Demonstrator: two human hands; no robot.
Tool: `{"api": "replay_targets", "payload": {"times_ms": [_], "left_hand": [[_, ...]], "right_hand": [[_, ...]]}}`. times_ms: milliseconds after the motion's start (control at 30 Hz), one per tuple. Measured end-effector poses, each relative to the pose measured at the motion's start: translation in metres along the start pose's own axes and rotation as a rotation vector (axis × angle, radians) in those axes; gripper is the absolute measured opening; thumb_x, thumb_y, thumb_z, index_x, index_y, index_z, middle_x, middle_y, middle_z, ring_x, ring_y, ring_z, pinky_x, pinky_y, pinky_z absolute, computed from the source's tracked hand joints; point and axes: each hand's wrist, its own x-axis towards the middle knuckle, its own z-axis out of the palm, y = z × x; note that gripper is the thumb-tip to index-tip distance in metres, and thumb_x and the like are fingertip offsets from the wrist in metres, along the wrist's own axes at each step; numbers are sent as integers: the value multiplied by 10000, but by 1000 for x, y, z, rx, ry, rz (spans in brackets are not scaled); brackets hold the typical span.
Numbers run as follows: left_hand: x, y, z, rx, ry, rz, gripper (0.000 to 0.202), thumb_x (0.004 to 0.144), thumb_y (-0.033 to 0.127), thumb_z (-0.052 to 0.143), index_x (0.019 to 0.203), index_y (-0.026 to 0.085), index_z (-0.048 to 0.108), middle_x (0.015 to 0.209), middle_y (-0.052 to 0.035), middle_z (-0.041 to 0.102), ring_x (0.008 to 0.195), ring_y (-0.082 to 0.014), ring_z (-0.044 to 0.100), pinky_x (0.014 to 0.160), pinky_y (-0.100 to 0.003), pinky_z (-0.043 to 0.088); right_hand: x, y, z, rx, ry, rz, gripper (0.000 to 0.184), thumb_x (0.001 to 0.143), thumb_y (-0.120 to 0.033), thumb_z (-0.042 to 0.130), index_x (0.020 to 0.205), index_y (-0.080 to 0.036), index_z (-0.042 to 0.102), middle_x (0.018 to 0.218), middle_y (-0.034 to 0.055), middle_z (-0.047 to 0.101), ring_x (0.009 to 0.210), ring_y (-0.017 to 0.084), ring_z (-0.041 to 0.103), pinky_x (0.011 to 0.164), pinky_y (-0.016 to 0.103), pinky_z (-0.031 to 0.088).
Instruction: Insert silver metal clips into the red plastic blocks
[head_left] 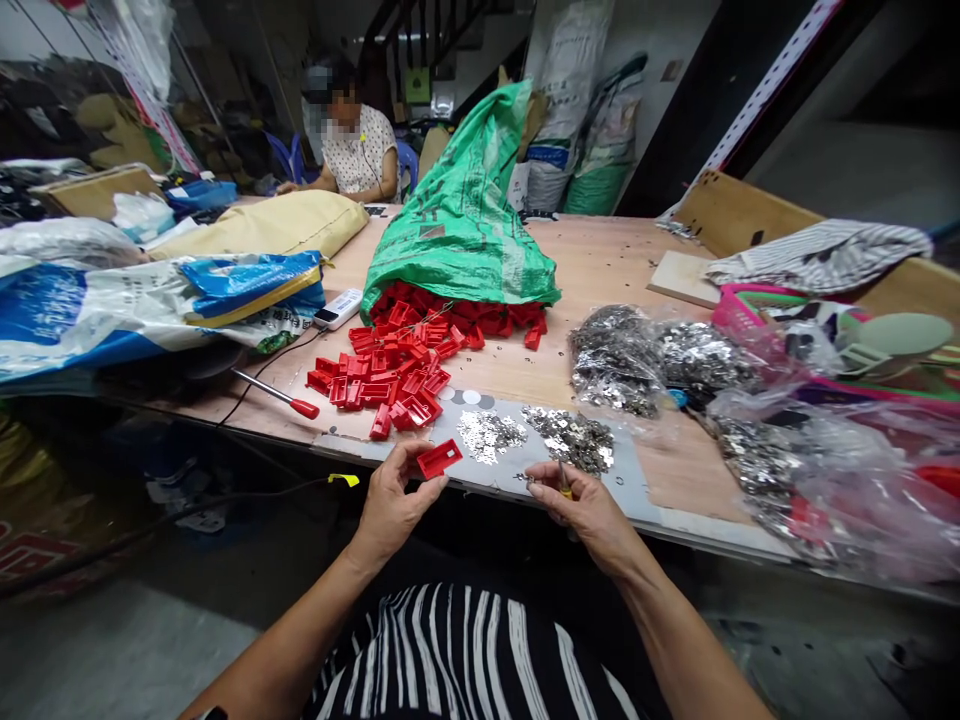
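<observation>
Between the thumb and fingers of my left hand (397, 500) is a small red plastic housing (439, 458), its open side facing up. My right hand (581, 503) pinches a small metal piece (531, 480) at its fingertips. A thin tool with a yellow handle (566, 490) is tucked in the same hand; its kind is mostly hidden by the fingers. Just beyond my hands lie a pile of bright flat metal pieces (491, 435) and a pile of darker metal pieces (576, 440). Many more red housings (390, 370) are heaped past my left hand.
A green woven sack (465, 220) spills the red housings onto the wooden table (600, 265). Clear bags of metal parts (615, 360) and a pink basket (739, 305) stand right. A red-handled rod (277, 393) juts out left. Across the table sits another person (360, 150).
</observation>
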Motion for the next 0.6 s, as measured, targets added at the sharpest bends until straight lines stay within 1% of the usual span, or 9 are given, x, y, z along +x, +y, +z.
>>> {"api": "replay_targets", "payload": {"times_ms": [100, 233, 333, 467, 533, 600], "left_hand": [[-2, 6, 7, -88, -92, -60, 381, 723, 261, 731, 1059, 177, 573, 1027, -55, 669, 943, -195, 648, 867, -284, 499], [-4, 14, 15, -232, -203, -121, 385, 743, 263, 718, 1082, 164, 565, 1034, -61, 688, 974, -188, 650, 920, -313, 484], [-5, 17, 19, -254, -228, -130, 390, 750, 263, 717, 1098, 162, 570, 1054, -71, 692, 996, -191, 649, 945, -322, 475], [-6, 16, 21, -248, -248, -127, 405, 749, 274, 724, 1108, 162, 573, 1061, -82, 689, 997, -207, 654, 948, -344, 480], [-6, 14, 21, -217, -245, -93, 402, 749, 280, 727, 1107, 166, 582, 1073, -86, 677, 999, -215, 652, 943, -353, 484], [-6, 12, 22, -140, -229, -24, 387, 749, 285, 729, 1097, 174, 601, 1084, -84, 657, 1003, -218, 644, 934, -354, 488]], "right_hand": [[-1, 3, 0, 14, 3, -35, 382, 686, -467, 736, 884, -171, 596, 618, -64, 437, 500, 60, 310, 461, 222, 205], [-3, 3, 0, 41, -8, -71, 341, 727, -460, 713, 864, -176, 583, 603, -67, 415, 498, 63, 304, 467, 227, 215], [-6, 1, 1, 2, -9, -82, 353, 727, -477, 708, 869, -174, 596, 601, -60, 432, 494, 65, 315, 459, 227, 223], [-8, -3, 6, -58, -4, -93, 367, 714, -508, 705, 849, -179, 615, 589, -50, 461, 484, 69, 334, 439, 224, 243], [-9, -2, 8, -67, -5, -102, 364, 732, -519, 685, 841, -178, 620, 575, -50, 460, 477, 71, 336, 433, 223, 253], [-9, -1, 10, -79, -11, -120, 356, 759, -522, 658, 836, -176, 624, 580, -46, 466, 479, 73, 342, 437, 224, 267]]}}
